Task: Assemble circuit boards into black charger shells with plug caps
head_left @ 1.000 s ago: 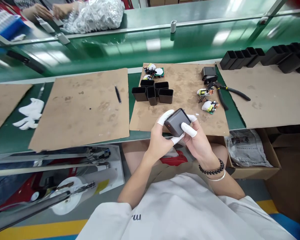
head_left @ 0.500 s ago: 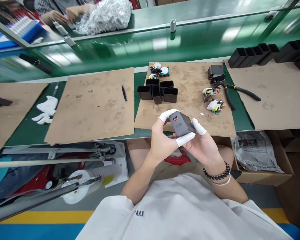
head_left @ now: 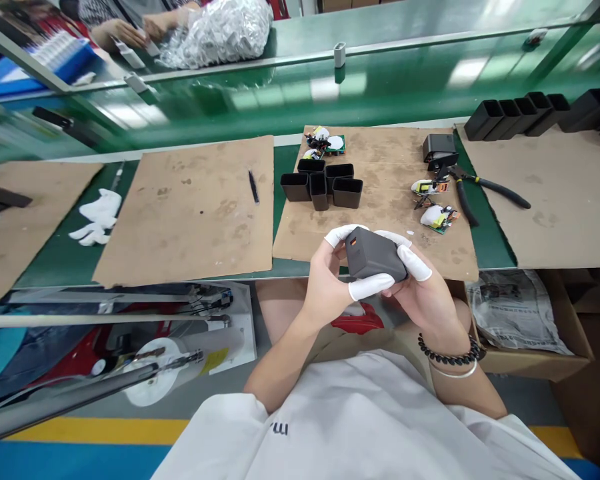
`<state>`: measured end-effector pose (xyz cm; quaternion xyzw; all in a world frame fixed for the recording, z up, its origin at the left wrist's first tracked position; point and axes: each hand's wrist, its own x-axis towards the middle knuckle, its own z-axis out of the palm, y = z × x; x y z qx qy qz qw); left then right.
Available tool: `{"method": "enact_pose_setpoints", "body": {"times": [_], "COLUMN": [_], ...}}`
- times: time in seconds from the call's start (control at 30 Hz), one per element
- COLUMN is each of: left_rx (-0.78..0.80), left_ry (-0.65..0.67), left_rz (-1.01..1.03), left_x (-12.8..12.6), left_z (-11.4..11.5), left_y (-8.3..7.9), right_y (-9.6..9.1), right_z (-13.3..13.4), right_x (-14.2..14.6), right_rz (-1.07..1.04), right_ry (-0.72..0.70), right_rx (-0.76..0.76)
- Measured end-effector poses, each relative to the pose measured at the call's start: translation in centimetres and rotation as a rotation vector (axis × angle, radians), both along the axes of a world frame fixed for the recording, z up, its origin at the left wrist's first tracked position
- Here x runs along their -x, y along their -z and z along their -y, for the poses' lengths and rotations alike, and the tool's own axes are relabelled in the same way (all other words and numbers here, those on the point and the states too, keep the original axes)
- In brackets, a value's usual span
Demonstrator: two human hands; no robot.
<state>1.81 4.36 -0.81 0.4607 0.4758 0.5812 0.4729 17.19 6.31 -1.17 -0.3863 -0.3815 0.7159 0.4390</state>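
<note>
A dark grey charger block (head_left: 375,256) is gripped between both my hands, just in front of the bench edge. My left hand (head_left: 330,283) wraps its left side, with white finger cots on the thumb and forefinger. My right hand (head_left: 425,293) holds its right side, cots on the fingertips, a bead bracelet on the wrist. Behind the hands, on a brown cardboard mat (head_left: 380,213), stand several empty black housings (head_left: 323,187). Circuit boards with white parts (head_left: 433,200) lie to the right, and more boards (head_left: 325,143) lie at the back.
Black pliers (head_left: 480,190) and another charger body (head_left: 440,148) lie at the right. A row of black housings (head_left: 525,113) lines the far right. Tweezers (head_left: 253,187) rest on the left mat, a white glove (head_left: 97,213) beyond. Another person's hands (head_left: 130,30) work across the green conveyor.
I have turned the charger block in my hands, so its port face is less visible. Both hands shifted slightly right; the camera view drifted too.
</note>
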Motion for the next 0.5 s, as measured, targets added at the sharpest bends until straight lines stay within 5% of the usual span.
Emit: {"method": "enact_pose_setpoints", "body": {"times": [0.17,0.3,0.5], "left_rx": [0.168,0.357,0.506], "left_ry": [0.054,0.105,0.12], "left_rz": [0.286,0.553,0.766], "left_x": [0.1,-0.2,-0.3], "left_z": [-0.6,-0.7,-1.1], "left_y": [1.4,2.1,2.7], "right_y": [-0.5,-0.8,-2.1], "right_z": [0.2,-0.1,-1.5], "right_x": [-0.3,-0.7,-1.3], "right_rz": [-0.057,0.125,0.88], "right_ry": [-0.049,-0.07,-0.026], "right_rx": [0.016,-0.136,-0.89]}}
